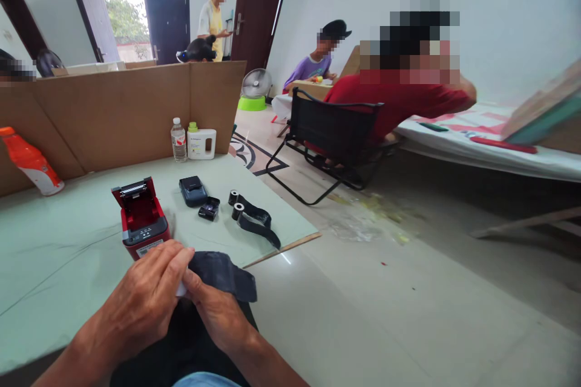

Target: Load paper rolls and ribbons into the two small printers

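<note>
Both hands meet at the table's near edge. My left hand [144, 299] is closed around a small roll with a white part [181, 289], mostly hidden by the fingers. My right hand [218, 308] pinches the same roll from the other side, and a dark strip [222, 272] hangs off it to the right. Just beyond the left hand stands a red printer-like device [144, 221] with its lid raised. Behind it to the right lie a dark blue-grey device [193, 191], a small black piece [209, 208] and two small rolls [238, 211] with black strips unrolled.
A cardboard partition [131, 115] stands along the table's [68, 254] back. Before it are an orange bottle [34, 163], a clear bottle [178, 140] and a white jug [201, 143]. A person in red sits on a black chair [333, 133] at right; others are farther back.
</note>
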The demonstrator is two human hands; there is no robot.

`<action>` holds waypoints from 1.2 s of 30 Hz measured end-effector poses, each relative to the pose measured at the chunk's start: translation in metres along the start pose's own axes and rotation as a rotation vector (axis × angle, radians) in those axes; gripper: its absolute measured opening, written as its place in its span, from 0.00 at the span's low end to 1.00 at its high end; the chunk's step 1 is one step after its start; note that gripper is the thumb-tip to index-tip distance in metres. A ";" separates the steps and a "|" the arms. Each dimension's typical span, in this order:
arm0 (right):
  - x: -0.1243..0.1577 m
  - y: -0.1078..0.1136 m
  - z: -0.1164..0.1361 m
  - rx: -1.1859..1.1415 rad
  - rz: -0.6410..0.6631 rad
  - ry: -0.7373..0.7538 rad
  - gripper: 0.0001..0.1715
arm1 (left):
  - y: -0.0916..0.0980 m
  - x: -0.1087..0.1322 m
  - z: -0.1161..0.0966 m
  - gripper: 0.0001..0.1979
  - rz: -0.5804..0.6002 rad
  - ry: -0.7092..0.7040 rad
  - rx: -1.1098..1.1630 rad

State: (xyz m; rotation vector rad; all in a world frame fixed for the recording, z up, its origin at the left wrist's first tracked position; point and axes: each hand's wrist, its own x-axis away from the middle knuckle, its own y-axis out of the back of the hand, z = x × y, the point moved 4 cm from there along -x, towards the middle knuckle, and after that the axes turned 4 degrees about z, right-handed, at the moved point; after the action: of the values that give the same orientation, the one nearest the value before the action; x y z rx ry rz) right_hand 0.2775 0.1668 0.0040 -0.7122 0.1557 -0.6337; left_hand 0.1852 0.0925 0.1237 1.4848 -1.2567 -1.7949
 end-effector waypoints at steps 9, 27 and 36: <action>-0.004 -0.009 0.010 0.003 -0.007 -0.035 0.29 | -0.017 0.005 0.013 0.31 -0.003 0.095 0.091; 0.001 -0.024 0.012 -0.189 0.206 -0.100 0.31 | -0.013 0.026 0.016 0.33 -0.124 0.231 0.294; -0.006 -0.005 -0.012 -0.075 -0.027 -0.025 0.30 | -0.022 0.024 0.009 0.30 -0.044 0.126 0.088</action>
State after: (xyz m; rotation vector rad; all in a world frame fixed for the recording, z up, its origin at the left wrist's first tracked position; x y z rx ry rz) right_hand 0.2661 0.1607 -0.0016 -0.7958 0.1478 -0.6469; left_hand 0.1738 0.0860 0.0932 1.6585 -1.2644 -1.6637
